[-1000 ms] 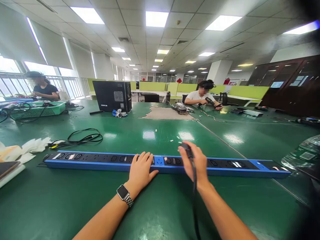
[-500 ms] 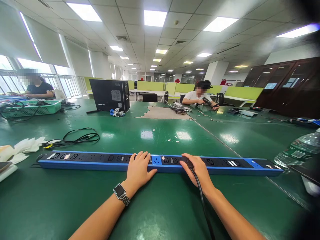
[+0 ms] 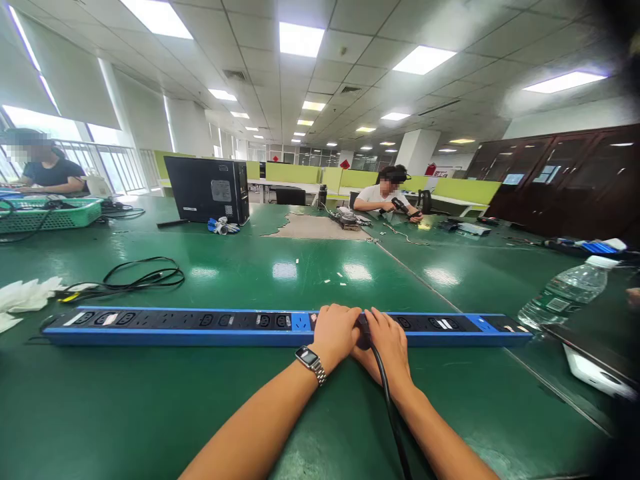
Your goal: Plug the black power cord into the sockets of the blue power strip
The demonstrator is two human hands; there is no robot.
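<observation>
A long blue power strip (image 3: 180, 339) with a black socket face lies across the green table in front of me. My right hand (image 3: 389, 347) is closed round a black plug (image 3: 364, 331) at the strip, right of its middle. Pressed up against the plug from the other side is my left hand (image 3: 336, 337), its fingers bent and drawn together. A thick black cord (image 3: 389, 407) runs from the plug down toward me. The hands cover the sockets under them, so how deep the plug sits is hidden.
A water bottle (image 3: 565, 293) stands by the strip's right end, near a dark flat device (image 3: 590, 353). Coiled black cable (image 3: 143, 272) and white tissues (image 3: 30, 293) lie left. Farther back are a computer case (image 3: 207, 190), a green basket (image 3: 75, 217) and two seated people.
My left hand has moved right, from lying spread on the strip to closing at the plug beside my right hand. The view has shifted slightly right.
</observation>
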